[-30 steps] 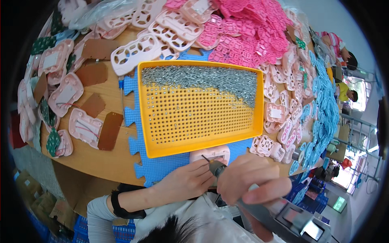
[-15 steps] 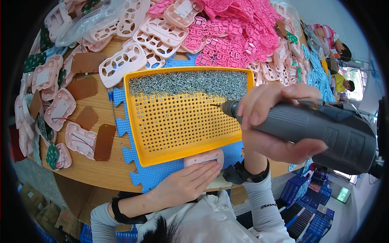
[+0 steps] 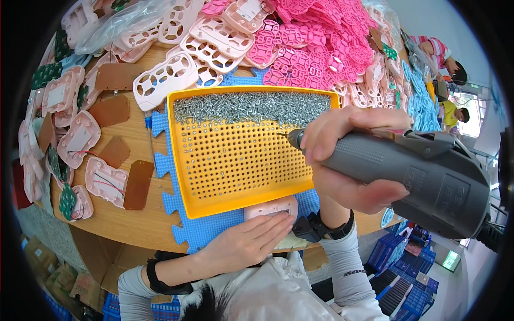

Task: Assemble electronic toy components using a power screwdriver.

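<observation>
My right hand (image 3: 342, 155) is wrapped round a dark grey electric screwdriver (image 3: 423, 166), its thumb stretched along the near side. The thin bit points left, over the holes of a yellow perforated tray (image 3: 230, 206). A thick band of small silver screws (image 3: 251, 109) fills the tray's far side, and some single screws stand in holes. In front of the tray, my left hand (image 3: 243, 243) lies flat with straight fingers over a pale pink plastic shell (image 3: 286, 205). Its fingers cover the shell's near part.
Blue foam mat (image 3: 206, 232) lies under the tray. Pink shells with wires (image 3: 107, 182) and brown plates (image 3: 139, 184) cover the table's left. Pale pink frames (image 3: 166, 80) and a heap of bright pink pieces (image 3: 321, 43) lie behind. Blue crates (image 3: 407, 267) stand at lower right; two people are far right.
My right hand and the screwdriver have shifted slightly left, and the tool's rear end sits a little lower. My left hand stays on the shell. The whole view has moved slightly.
</observation>
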Demonstrator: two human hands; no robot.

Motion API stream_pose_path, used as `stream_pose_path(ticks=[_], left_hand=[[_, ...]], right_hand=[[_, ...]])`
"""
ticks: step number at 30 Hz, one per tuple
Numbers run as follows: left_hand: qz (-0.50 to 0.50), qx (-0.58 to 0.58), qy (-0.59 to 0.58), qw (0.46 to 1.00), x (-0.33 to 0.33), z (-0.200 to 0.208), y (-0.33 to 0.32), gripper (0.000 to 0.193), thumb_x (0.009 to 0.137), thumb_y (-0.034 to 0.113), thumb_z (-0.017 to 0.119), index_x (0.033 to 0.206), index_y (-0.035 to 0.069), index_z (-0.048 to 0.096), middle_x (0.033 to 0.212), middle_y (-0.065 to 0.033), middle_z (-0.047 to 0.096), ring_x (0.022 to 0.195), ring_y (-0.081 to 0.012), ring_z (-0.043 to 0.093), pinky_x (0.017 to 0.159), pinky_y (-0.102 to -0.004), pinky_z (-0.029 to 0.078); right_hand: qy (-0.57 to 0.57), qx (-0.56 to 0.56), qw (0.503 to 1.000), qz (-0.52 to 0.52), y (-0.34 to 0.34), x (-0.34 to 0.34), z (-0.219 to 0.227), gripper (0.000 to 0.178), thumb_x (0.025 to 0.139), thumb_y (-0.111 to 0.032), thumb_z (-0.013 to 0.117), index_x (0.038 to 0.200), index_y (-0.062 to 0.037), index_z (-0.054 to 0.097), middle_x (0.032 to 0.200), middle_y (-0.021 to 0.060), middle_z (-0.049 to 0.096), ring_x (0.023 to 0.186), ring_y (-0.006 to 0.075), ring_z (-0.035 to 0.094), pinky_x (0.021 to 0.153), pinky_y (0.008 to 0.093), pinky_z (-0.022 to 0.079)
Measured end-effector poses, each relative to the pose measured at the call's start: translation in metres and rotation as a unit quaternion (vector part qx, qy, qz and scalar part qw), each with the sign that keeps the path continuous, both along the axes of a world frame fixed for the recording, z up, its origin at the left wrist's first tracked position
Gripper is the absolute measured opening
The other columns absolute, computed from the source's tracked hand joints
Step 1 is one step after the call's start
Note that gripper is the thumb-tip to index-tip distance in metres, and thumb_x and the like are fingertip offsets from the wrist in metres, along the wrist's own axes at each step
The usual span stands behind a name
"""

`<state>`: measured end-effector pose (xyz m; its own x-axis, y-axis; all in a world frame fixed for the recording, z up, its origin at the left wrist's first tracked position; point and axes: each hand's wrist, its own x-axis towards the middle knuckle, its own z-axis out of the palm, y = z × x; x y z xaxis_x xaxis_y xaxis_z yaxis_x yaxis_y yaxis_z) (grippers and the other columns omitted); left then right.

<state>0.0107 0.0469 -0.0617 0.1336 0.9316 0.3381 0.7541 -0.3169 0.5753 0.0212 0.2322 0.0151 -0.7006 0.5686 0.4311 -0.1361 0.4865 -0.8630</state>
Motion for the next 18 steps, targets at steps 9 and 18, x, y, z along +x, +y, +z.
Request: stream_pose_path(ticks=[9, 18], left_hand=[[0.085, 0.018, -0.114, 0.99, -0.003, -0.002, -0.008, 0.043, 0.074, 0.008, 0.063, 0.116, -0.001, 0.057, 0.124, -0.0128, 0.055, 0.116, -0.0258, 0.052, 0.093, -0.0367, 0.043], [0.143, -0.039, -0.051, 0.988, 0.003, -0.002, 0.001, 0.053, 0.071, 0.019, 0.073, 0.119, 0.004, 0.056, 0.127, -0.009, 0.053, 0.107, -0.0253, 0.052, 0.089, -0.0396, 0.042]], right_hand=[[0.192, -0.076, 0.965, 0.164, -0.007, 0.032, 0.025, 0.066, 0.083, -0.063, 0.052, 0.111, -0.0039, 0.04, 0.062, 0.0046, 0.051, 0.049, 0.0148, 0.051, 0.045, 0.0285, 0.045], [0.11, -0.12, 0.983, 0.087, -0.051, 0.101, 0.032, 0.05, 0.085, -0.049, 0.059, 0.094, -0.0056, 0.037, 0.051, 0.0039, 0.055, 0.037, 0.0155, 0.053, 0.035, 0.024, 0.044]])
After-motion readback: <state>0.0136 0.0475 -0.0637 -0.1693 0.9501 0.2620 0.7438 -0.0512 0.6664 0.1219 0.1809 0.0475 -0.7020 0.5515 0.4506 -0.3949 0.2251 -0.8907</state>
